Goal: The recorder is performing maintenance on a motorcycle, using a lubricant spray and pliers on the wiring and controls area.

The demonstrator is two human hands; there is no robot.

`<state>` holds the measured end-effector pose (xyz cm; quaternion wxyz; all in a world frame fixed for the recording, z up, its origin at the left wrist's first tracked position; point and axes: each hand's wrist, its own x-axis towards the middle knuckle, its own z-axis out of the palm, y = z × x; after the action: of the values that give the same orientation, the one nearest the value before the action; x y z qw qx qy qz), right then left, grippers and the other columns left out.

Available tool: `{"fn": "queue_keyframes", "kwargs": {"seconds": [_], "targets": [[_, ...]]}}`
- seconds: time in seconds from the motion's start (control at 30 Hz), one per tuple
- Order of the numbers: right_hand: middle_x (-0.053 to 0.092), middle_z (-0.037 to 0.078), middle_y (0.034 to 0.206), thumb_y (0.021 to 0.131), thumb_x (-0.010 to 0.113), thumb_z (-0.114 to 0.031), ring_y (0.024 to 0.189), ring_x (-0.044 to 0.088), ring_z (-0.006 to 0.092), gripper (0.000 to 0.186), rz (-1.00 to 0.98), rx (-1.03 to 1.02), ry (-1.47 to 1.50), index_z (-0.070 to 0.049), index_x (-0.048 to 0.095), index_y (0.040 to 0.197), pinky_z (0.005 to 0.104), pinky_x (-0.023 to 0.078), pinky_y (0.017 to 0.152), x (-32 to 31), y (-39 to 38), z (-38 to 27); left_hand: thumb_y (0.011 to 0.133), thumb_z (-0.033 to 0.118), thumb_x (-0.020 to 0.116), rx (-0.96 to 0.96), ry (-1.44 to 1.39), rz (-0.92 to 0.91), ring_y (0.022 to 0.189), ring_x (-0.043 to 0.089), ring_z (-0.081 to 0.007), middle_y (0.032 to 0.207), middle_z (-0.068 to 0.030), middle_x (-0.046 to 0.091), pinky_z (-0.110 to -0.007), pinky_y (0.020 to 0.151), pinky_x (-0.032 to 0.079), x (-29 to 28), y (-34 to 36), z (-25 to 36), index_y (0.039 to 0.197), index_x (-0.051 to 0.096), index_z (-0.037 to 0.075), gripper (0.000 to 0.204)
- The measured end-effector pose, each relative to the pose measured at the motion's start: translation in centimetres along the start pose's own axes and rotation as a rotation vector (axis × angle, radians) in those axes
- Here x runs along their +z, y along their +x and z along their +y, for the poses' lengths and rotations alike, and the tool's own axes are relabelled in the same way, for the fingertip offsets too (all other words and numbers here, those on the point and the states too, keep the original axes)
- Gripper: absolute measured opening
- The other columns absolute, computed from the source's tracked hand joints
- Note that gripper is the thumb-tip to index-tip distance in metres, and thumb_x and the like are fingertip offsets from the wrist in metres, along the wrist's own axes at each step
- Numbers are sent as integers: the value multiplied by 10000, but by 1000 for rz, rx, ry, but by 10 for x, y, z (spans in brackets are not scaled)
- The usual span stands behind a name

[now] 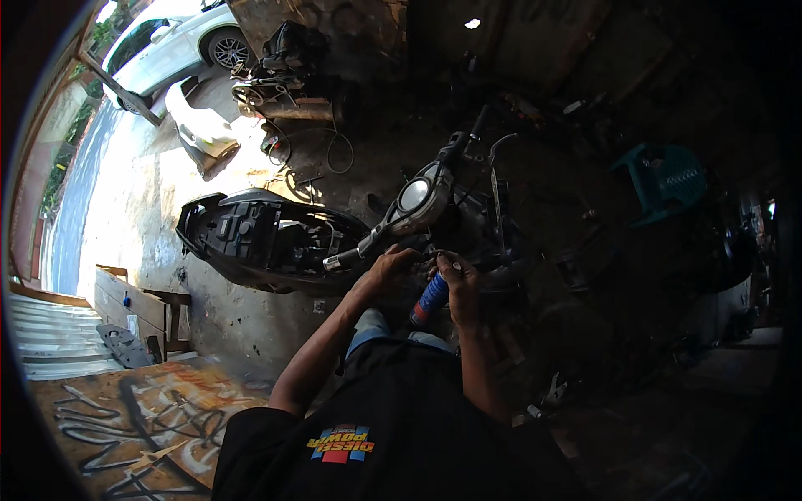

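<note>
My right hand (456,280) grips a blue spray can (432,296) with a red lower band, held tilted below the handlebar. My left hand (393,264) is closed just left of the can's top, its fingertips together at the dark parts under the handlebar; what they hold is too small to make out. A black scooter (242,238) stands side-on before me, seat area opened to show its inner tray. Its handlebar assembly (455,154) carries a round, pale instrument dial (414,194) and a grip at the near end, just above my left wrist.
A white car (159,50) is outside at upper left, near a loose white bumper (200,125). A compressor-like machine (292,104) with hoses stands behind the scooter. A teal plastic chair (660,179) is at right. A wooden bench (134,309) and painted board (92,426) lie at left.
</note>
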<state>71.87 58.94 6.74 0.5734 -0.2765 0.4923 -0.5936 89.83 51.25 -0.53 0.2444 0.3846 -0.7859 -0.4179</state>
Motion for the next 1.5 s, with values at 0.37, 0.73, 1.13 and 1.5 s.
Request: {"fn": "queue_keyframes", "kwargs": {"seconds": [0.37, 0.73, 1.13, 1.5], "targets": [[695, 37, 916, 1013, 649, -186, 818, 637, 99, 228, -27, -111, -55, -1, 729, 1121, 267, 519, 780, -1, -7, -6, 933, 106, 658, -1, 37, -62, 1133, 644, -305, 1150, -77, 709, -401, 909, 560, 1, 5, -2, 1204, 672, 90, 272], [681, 8, 858, 991, 687, -197, 765, 623, 89, 213, 159, -11, -96, -4, 738, 1063, 236, 495, 728, -1, 2, 22, 898, 64, 666, 82, -7, -7, 1057, 678, -321, 1044, -115, 716, -394, 839, 581, 1, 2, -1, 1162, 676, 67, 264], [717, 48, 961, 999, 676, -157, 857, 636, 92, 227, -80, -61, -80, -5, 726, 1161, 254, 507, 796, 9, 2, -5, 864, 42, 662, 13, -48, 12, 1016, 671, -331, 1061, -108, 706, -404, 812, 582, -1, 0, -3, 1169, 667, 58, 305], [715, 40, 931, 991, 691, -148, 829, 641, 94, 190, -37, -62, -132, -7, 734, 1111, 247, 510, 786, 16, -2, -13, 877, 100, 701, 53, -59, 46, 1046, 651, -338, 1049, -83, 701, -429, 838, 565, 1, 2, -4, 1137, 668, 94, 262]]}}
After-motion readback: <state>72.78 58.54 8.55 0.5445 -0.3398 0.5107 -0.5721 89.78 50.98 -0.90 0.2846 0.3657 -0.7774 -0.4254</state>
